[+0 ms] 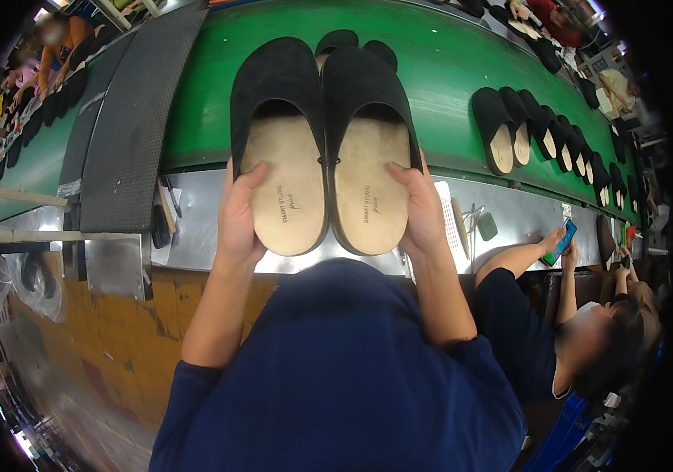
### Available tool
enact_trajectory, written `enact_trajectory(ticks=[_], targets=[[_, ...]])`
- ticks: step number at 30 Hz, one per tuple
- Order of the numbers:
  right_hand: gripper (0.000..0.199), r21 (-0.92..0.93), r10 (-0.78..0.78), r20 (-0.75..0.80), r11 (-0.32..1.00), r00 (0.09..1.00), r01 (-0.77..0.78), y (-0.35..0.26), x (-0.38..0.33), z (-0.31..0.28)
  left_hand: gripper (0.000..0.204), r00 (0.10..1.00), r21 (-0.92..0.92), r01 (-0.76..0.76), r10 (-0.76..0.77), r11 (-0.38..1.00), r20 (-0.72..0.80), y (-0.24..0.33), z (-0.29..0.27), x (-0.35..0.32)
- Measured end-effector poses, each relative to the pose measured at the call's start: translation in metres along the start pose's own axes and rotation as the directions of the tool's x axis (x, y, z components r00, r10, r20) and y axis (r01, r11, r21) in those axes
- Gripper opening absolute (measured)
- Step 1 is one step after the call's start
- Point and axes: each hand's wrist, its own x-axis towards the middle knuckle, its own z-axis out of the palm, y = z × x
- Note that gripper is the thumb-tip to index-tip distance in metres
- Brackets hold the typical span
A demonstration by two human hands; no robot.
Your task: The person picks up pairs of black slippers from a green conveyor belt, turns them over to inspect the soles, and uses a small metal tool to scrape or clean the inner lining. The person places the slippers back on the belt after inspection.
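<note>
A pair of black closed-toe clogs with beige insoles is held up side by side, toes pointing away from me. My left hand (240,212) grips the left clog (281,79) by its outer side, the thumb resting on the insole. On the other side my right hand (423,206) holds the right clog (364,82) the same way, thumb over the inner edge. A small dark tie (329,160) shows between the two clogs at mid-length. Behind their toes, more black clogs (338,39) are partly hidden on the green conveyor belt (439,79).
A row of black clogs (545,130) lies along the belt at the right. A metal ledge (510,208) edges the belt, with a green object (487,226) and tools on it. At the right, a seated person (525,315) holds a phone (561,242). Plastic bags (37,285) hang at the left.
</note>
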Motion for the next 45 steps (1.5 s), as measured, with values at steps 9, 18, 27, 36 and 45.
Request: enact_trajectory(ticks=[9, 18, 27, 36, 45], targets=[[0.07, 0.089, -0.315, 0.008, 0.946, 0.949, 0.313, -0.004, -0.012, 0.023, 0.068, 0.882, -0.387, 0.088, 0.108, 0.918, 0.458, 0.025, 0.023, -0.013], [0.059, -0.27, -0.157, -0.116, 0.955, 0.981, 0.121, 0.011, 0.016, -0.015, 0.052, 1.0, 0.028, 0.025, -0.024, 0.999, -0.012, 0.007, -0.001, 0.006], [0.064, 0.085, 0.073, 0.003, 0.994, 0.997, -0.073, 0.006, 0.006, -0.006, 0.045, 0.989, 0.148, -0.143, 0.145, 0.979, -0.002, 0.01, 0.009, 0.001], [0.05, 0.183, -0.075, 0.245, 0.983, 0.967, 0.03, 0.029, 0.018, -0.039, 0.048, 0.939, -0.361, 0.057, 0.073, 0.931, 0.336, -0.02, -0.037, -0.001], [0.044, -0.803, -0.19, 0.27, 0.497, 0.944, 0.329, 0.035, 0.002, -0.038, 0.045, 0.846, 0.861, -0.484, 0.333, 0.154, 0.416, -0.006, -0.019, -0.008]])
